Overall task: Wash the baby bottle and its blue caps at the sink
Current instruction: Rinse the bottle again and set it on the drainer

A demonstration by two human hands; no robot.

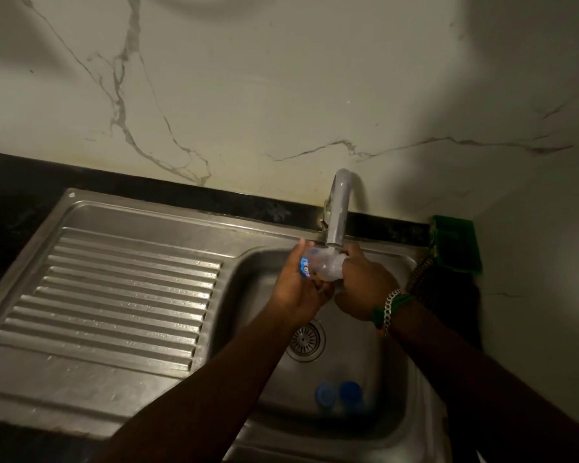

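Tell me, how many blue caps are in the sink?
2. One blue cap and a second blue cap lie side by side on the sink basin floor, near its front wall. The arms could hide more.

Dim kitchen corner.
Veined marble wall (281, 78) above black counter (20, 182); light falls centre, right side shadowed.

Steel sink (121, 379) — two blue caps (338, 394) inside

Brushed steel sink (121, 389), clear plastic bottle (321, 267), glossy veined marble wall (281, 95).
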